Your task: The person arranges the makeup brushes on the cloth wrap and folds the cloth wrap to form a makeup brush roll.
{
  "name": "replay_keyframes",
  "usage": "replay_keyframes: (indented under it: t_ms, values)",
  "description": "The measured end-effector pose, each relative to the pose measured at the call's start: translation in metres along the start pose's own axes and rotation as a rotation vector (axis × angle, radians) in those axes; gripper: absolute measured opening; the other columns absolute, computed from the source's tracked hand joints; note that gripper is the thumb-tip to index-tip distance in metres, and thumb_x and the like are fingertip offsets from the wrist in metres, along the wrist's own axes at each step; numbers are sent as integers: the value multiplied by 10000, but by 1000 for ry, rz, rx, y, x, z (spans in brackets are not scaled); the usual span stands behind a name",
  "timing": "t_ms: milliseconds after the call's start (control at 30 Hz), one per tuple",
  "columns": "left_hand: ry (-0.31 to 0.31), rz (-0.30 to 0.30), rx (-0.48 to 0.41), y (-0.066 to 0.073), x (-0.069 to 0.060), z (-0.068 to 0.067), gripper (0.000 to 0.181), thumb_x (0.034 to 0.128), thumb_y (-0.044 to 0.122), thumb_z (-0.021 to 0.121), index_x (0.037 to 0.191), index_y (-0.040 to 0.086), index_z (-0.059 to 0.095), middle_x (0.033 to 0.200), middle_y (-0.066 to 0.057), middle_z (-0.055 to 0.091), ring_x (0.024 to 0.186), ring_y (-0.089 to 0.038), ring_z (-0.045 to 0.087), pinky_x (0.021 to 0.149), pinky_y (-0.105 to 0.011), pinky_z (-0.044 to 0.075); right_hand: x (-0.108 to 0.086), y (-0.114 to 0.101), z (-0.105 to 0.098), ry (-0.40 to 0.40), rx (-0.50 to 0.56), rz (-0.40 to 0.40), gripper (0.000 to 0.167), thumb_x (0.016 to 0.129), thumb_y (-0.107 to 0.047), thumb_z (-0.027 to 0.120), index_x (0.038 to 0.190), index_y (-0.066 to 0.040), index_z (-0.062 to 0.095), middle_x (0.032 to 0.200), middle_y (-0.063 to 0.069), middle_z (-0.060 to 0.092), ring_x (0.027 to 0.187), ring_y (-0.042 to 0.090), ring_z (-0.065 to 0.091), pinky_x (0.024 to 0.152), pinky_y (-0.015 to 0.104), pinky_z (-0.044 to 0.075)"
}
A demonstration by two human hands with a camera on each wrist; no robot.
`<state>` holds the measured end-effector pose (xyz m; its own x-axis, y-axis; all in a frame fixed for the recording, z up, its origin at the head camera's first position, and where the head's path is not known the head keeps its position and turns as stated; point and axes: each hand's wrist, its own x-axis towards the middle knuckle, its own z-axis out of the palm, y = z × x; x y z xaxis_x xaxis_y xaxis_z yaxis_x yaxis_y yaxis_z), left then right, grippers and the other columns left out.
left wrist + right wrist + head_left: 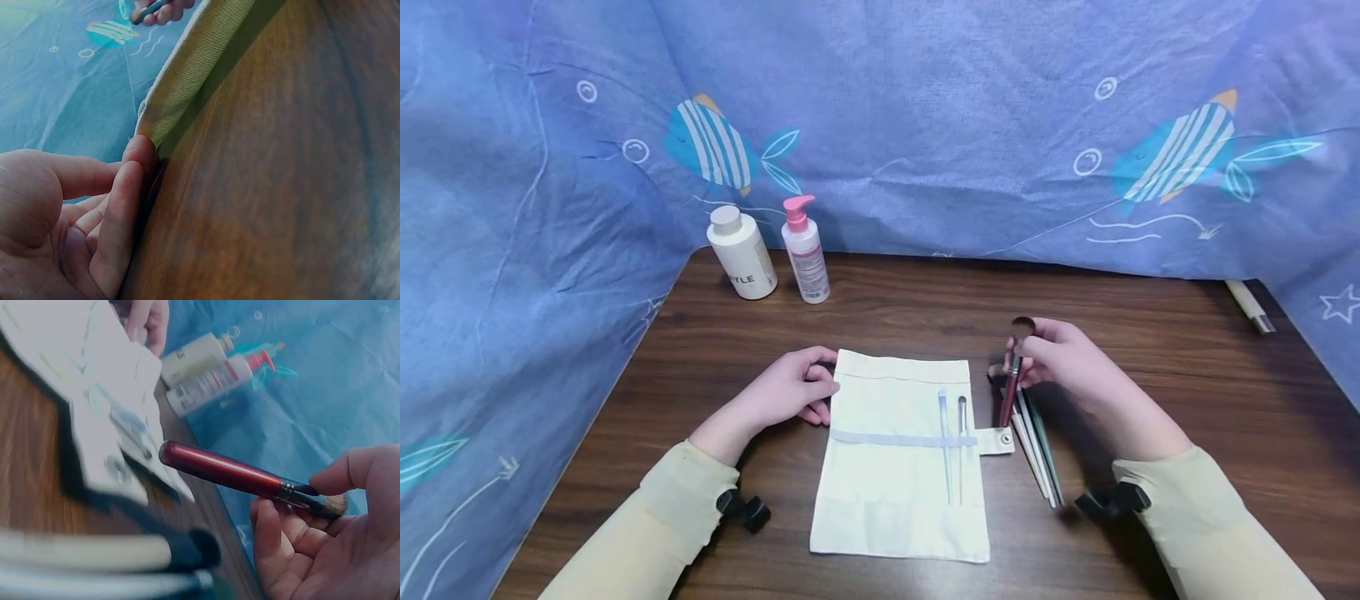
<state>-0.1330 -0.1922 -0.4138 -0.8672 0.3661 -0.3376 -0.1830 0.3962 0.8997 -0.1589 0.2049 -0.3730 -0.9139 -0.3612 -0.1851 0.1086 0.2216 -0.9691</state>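
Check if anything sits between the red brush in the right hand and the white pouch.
Nothing visible bars the way from above. Lower down, a snap tab juts from the white pouch near the end of the red brush, and loose brushes lie on the table beside the pouch.

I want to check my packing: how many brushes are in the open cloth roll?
2: a blue-tipped brush and, to its right, a dark-tipped brush, both crossed by the band near the right edge of the cloth roll. No sign of hidden ones.
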Motion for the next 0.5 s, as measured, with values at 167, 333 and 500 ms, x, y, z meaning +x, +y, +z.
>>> replay_keyframes:
  t_ms: [167, 333, 500]
  values:
    - [-5, -7, 4, -1, 0, 1, 475, 1006, 87, 637, 1446, 17, 473, 906, -116, 723, 655, -249, 724, 627, -365, 633, 13, -2, 23, -61, 26, 8, 158, 985, -24, 509, 1089, 95, 498, 850, 54, 637, 710, 134, 674, 663, 321, 619]
    - [0, -10, 9, 0, 0, 1, 462, 1004, 83, 637, 1435, 22, 481, 887, -112, 717, 654, -249, 724, 625, -365, 632, 25, -3, 45, -89, 4, 18, 155, 980, -54, 592, 1048, 49, 500, 797, 68, 649, 682, 184, 696, 682, 373, 641]
    - [4, -11, 10, 0, 0, 1, 453, 1005, 76, 632, 1430, 23, 483, 882, -107, 723, 651, -244, 723, 624, -365, 632, 35, 0, 61, -86, -43, 80, 210, 984, -87, 653, 999, 11, 468, 768, 85, 651, 700, 237, 726, 687, 416, 647]
